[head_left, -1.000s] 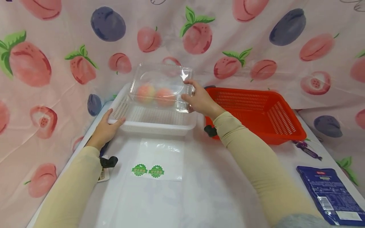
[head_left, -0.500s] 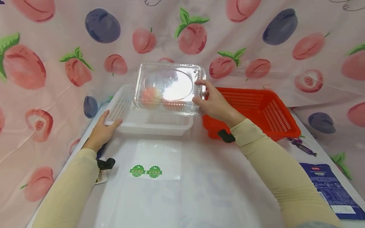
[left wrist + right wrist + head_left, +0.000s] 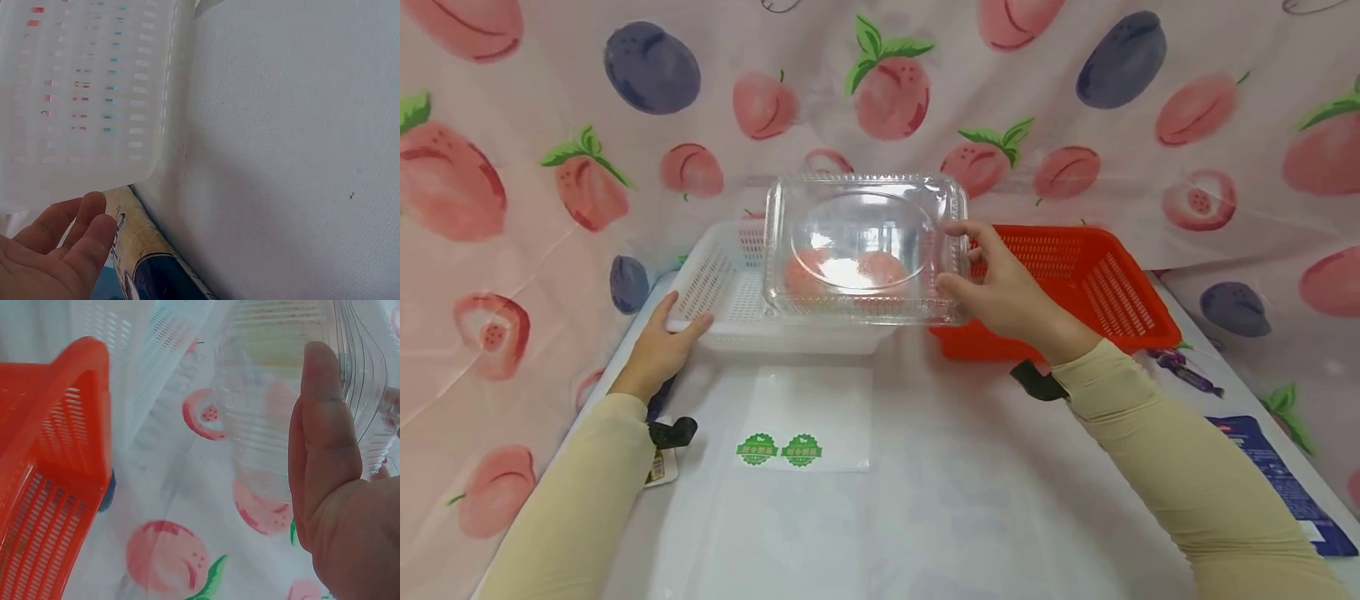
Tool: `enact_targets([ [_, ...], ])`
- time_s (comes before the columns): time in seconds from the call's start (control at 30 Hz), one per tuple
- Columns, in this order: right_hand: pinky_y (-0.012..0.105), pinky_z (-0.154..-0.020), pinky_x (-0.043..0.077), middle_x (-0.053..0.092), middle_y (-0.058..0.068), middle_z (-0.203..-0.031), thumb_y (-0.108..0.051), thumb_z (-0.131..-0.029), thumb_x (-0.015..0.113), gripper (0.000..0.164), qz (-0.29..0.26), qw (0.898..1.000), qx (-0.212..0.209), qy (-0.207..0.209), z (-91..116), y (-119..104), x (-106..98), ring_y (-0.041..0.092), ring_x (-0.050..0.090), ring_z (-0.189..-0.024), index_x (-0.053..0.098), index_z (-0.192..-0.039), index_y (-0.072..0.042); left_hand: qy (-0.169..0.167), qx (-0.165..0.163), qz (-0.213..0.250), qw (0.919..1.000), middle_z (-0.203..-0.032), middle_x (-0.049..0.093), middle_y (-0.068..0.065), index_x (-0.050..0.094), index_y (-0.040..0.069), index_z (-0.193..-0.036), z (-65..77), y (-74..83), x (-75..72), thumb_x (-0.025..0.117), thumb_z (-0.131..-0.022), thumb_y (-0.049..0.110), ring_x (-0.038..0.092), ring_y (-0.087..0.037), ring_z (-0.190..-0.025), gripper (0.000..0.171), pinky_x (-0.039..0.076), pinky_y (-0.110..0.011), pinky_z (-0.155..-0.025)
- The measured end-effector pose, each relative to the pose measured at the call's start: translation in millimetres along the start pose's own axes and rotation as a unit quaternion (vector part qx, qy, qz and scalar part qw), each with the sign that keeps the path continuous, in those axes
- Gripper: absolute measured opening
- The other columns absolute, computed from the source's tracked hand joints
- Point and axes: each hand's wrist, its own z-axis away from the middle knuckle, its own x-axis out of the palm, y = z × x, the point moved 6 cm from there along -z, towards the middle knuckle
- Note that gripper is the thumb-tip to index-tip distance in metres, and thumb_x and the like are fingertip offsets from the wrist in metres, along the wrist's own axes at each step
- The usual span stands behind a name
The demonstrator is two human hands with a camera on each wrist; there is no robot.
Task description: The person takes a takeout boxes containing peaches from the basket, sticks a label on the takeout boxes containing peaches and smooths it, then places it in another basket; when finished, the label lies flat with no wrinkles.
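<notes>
- Right hand (image 3: 996,287): grasps the right end of the transparent container (image 3: 865,233), thumb on the near side, other fingers partly hidden behind it.
- Transparent container: held raised over the right part of the white basket (image 3: 790,340), its broad face toward the head camera; two red-orange fruits (image 3: 808,273) show through the plastic, blurred by glare.
- Left hand (image 3: 658,346): at the near left corner of the white basket, touching it — whether it grips firmly cannot be told.
- White basket: right end covered by the container.
- Package (image 3: 159,269): blue and yellow, beside the left fingers; cut off by the frame.
- Red basket (image 3: 1123,292): right of the white one, a narrow strip of tabletop (image 3: 970,467) between their front corners; left rim hidden by container and hand.
- Plastic bag (image 3: 808,408): flat before the white basket; two green badges.
- Tabletop: extends between bag and right sleeve (image 3: 1187,483).
- Purple candy (image 3: 1191,372): near the right table edge.
- Blue pouch (image 3: 1277,475): partly behind the sleeve.
</notes>
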Motion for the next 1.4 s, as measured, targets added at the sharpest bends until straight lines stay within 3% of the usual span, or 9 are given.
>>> enact_targets([
  [0.3,0.036,-0.071,0.06,0.047,0.02,-0.124,-0.017,-0.099,0.065,0.064,0.026,0.999,0.014,0.02,43,10,-19,0.034,0.062,-0.101,0.027,-0.15,-0.017,0.006,0.003,0.0,1.0,-0.164,0.002,-0.024,-0.005,0.022,-0.162,-2.4,2.9,0.2,0.051,-0.092,0.07,0.006,-0.053,-0.146,0.101,0.009,-0.076,-0.108],
  [0.43,0.031,-0.074,0.059,0.047,0.02,-0.123,-0.014,-0.099,0.065,0.063,0.031,0.999,0.0,0.025,61,16,-24,0.034,0.062,-0.101,0.026,-0.148,-0.014,0.007,0.005,0.003,1.0,-0.164,0.003,-0.025,-0.005,0.021,-0.162,-2.3,4.7,0.5,0.051,-0.093,0.068,0.007,-0.053,-0.146,0.1,0.009,-0.075,-0.108],
  [0.6,0.035,-0.072,0.06,0.047,0.022,-0.122,-0.007,-0.098,0.064,0.06,0.011,1.0,-0.015,0.024,82,26,-27,0.039,0.064,-0.101,0.026,-0.144,-0.01,0.006,0.002,0.0,1.0,-0.164,0.002,-0.024,-0.006,0.021,-0.162,-2.1,3.4,1.9,0.05,-0.094,0.067,0.006,-0.053,-0.146,0.099,0.008,-0.075,-0.109],
  [0.87,0.038,-0.063,0.061,0.048,0.024,-0.123,-0.001,-0.097,0.063,0.057,-0.009,0.999,-0.004,0.032,115,47,-28,0.037,0.066,-0.095,0.029,-0.143,-0.008,0.009,-0.006,-0.009,0.9999,-0.164,0.002,-0.025,-0.007,0.023,-0.161,-2.9,-0.8,2.8,0.048,-0.093,0.07,0.008,-0.055,-0.145,0.1,0.01,-0.076,-0.108],
  [1.1,0.038,-0.064,0.061,0.046,0.028,-0.126,-0.002,-0.098,0.063,0.058,-0.01,0.999,0.022,0.028,135,66,-30,0.042,0.064,-0.097,0.028,-0.144,-0.007,0.015,-0.004,-0.009,0.9998,-0.164,0.001,-0.026,-0.007,0.021,-0.161,-2.3,-2.3,1.3,0.048,-0.094,0.068,0.006,-0.055,-0.145,0.099,0.009,-0.075,-0.109],
  [1.4,0.038,-0.064,0.061,0.045,0.033,-0.13,-0.004,-0.099,0.062,0.06,-0.029,0.997,0.074,0.006,159,92,-30,0.036,0.067,-0.093,0.026,-0.147,-0.008,0.016,-0.002,0.005,0.9999,-0.163,0.003,-0.028,-0.007,0.019,-0.161,-2.7,-1.2,2.8,0.05,-0.096,0.064,0.006,-0.055,-0.145,0.098,0.009,-0.075,-0.108],
])
